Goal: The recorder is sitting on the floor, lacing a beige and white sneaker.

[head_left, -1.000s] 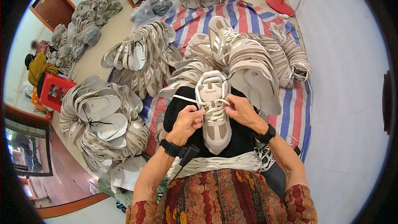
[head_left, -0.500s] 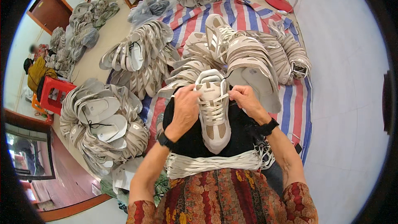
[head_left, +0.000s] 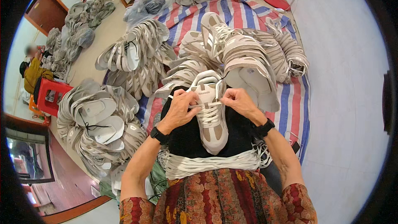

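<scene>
On the black cloth (head_left: 180,135) over my lap lies a beige and white sneaker (head_left: 213,135), toe toward me and tongue upright. Its white shoelace (head_left: 210,116) crosses the front in several rows. My left hand (head_left: 180,108) is closed at the left edge of the upper eyelets, thumb and fingers pinching the lace. On the opposite edge, my right hand (head_left: 241,103) pinches the lace near the top eyelets, fingers curled. A thick bundle of loose white shoelaces (head_left: 211,165) stretches across my waist.
Stacked shoe uppers (head_left: 251,64) lie just beyond the sneaker on a striped tarp (head_left: 296,108). More tied bundles of uppers (head_left: 97,118) sit at left, beside a red stool (head_left: 50,95). A red stand base (head_left: 275,1) is far right. Another person (head_left: 35,74) sits far left.
My left hand has come down and inward from beside the tongue to the eyelets. My right hand has shifted slightly down and left, still pinching. The view has moved a little.
</scene>
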